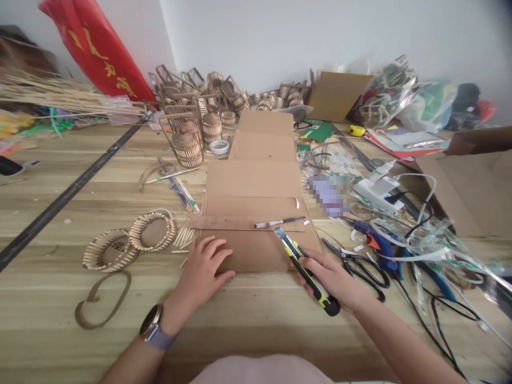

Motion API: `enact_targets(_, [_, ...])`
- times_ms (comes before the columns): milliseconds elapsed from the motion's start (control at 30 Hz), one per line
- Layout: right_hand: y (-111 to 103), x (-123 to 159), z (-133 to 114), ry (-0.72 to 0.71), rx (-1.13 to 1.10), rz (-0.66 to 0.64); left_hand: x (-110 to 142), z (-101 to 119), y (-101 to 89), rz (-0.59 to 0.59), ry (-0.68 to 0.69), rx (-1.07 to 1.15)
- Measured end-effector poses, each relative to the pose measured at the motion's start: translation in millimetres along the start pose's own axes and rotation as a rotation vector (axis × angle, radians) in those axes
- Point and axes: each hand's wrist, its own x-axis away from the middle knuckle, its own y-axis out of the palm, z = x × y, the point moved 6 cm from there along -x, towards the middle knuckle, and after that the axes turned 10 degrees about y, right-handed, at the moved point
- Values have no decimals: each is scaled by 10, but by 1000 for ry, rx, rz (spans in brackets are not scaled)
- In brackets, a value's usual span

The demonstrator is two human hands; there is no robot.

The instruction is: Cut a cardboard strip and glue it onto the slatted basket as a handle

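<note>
My right hand [326, 274] is wrapped around a yellow-and-black utility knife [306, 269], its blade out and pointing at the cardboard. My left hand [206, 269], fingers spread, rests at the left edge of the unfolded cardboard sheet [252, 178] and holds nothing. Across the sheet lies a narrow brown strip [228, 222]. A pen [278, 222] sits on the strip's right part, just beyond the knife tip. Short thin sticks [184, 237] lie beside the left hand, close to two slatted wooden rings [152, 231].
Black-handled scissors [360, 264], a blue glue gun [378, 242] and tangled cables crowd the right side. Small slatted baskets [186, 141] stand at the back left. A white power strip [378, 186] and an open cardboard box [476, 192] are farther right. A curled brown strip [102, 298] lies front left.
</note>
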Motion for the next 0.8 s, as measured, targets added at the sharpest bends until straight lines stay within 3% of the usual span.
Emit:
enact_targets(300, [-14, -35, -118, -42, 81, -195, -53, 10, -73, -115, -26, -22])
enact_targets(467, [55, -53, -190, 24, 99, -308, -75, 40, -138, -165, -20, -16])
enact_targets(667, [150, -129, -265, 2, 172, -401, -191, 72, -215, -105, -22, -38])
enact_targets(800, [158, -207, -244, 29, 137, -359, -268, 89, -199, -66, -10, -66])
